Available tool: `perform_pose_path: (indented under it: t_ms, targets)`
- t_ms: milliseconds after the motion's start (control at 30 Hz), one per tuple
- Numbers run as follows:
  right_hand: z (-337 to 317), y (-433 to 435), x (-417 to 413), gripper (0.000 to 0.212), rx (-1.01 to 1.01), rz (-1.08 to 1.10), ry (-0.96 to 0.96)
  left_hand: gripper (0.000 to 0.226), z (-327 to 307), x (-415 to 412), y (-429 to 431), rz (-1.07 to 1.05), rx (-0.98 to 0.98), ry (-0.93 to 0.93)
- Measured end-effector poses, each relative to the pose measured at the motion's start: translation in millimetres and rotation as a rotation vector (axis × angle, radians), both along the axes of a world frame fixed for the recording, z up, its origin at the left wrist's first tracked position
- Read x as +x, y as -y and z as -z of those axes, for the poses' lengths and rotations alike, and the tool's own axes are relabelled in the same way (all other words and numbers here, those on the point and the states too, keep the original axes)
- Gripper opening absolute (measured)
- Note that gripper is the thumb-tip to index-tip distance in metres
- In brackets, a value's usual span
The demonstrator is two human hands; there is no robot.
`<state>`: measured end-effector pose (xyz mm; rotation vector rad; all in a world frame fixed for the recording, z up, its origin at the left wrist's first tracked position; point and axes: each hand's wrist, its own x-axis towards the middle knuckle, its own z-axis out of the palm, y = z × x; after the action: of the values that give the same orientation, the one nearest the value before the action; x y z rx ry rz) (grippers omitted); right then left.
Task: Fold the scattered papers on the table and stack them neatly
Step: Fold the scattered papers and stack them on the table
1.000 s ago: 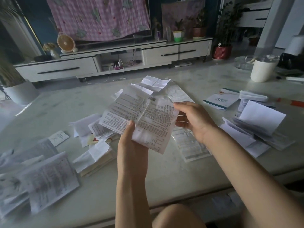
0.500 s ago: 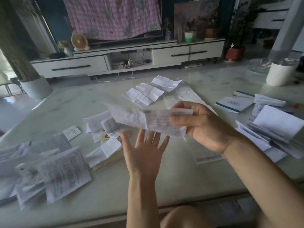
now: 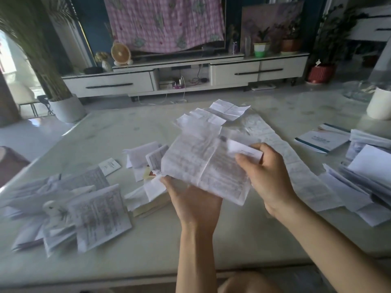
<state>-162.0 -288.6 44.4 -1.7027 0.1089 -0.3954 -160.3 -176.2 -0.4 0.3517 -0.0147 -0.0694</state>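
I hold a creased, printed paper sheet (image 3: 203,166) above the middle of the table (image 3: 148,261). My right hand (image 3: 268,178) pinches its right edge between thumb and fingers. Palm up, my left hand (image 3: 194,206) lies under the sheet's lower left part, its fingers hidden beneath the paper. Folded papers (image 3: 97,212) lie in a loose heap at the left. A smaller folded bundle (image 3: 148,199) sits just left of my left hand. Unfolded sheets (image 3: 228,108) lie beyond the held one, and a long sheet (image 3: 296,166) lies flat under my right hand.
A heap of white papers (image 3: 364,182) fills the right side, with a blue-edged booklet (image 3: 321,140) behind it. A white cup (image 3: 378,104) stands at the far right. A small card (image 3: 110,166) lies left of centre. The table's front edge runs just before my knees.
The sheet was turned over and now faces me again. My left hand, free and spread half a second ago, has come up under it. My right hand kept its pinch.
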Motion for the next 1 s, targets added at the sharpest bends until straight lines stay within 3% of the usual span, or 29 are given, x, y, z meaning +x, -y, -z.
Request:
perform_pose_path:
  t_ms: [67,200,267,367,467,567,733,867,1000]
  targets:
    - [4,4,7,0.006,-0.065,0.105,0.023,0.088,-7,-4,2,0.02,0.128,0.049]
    - [9,12,20,0.026,-0.324,0.171,-0.031,0.036,-9,-6,7,-0.052,0.412,0.136]
    - [0,21,23,0.042,-0.446,0.155,-0.005,0.026,-11,-7,7,-0.078,0.48,0.075]
    - [-21,36,17,0.053,-0.288,-0.121,-0.106,0.021,-12,-9,6,-0.102,0.625,0.045]
    - [-28,49,13,0.034,-0.204,-0.359,-0.193,0.021,-13,-11,6,-0.113,0.739,0.057]
    - [-24,59,16,0.021,-0.208,-0.36,-0.166,0.013,-10,-9,5,-0.125,0.796,0.081]
    - [-21,66,17,0.024,-0.01,-0.373,-0.229,0.016,-11,-10,1,-0.057,0.816,0.11]
    - [-21,68,14,0.021,0.012,-0.448,-0.268,0.016,-10,-10,0,-0.075,0.842,0.086]
    - [-20,68,18,0.028,-0.018,-0.348,-0.209,0.015,-11,-10,0,-0.091,0.86,0.064]
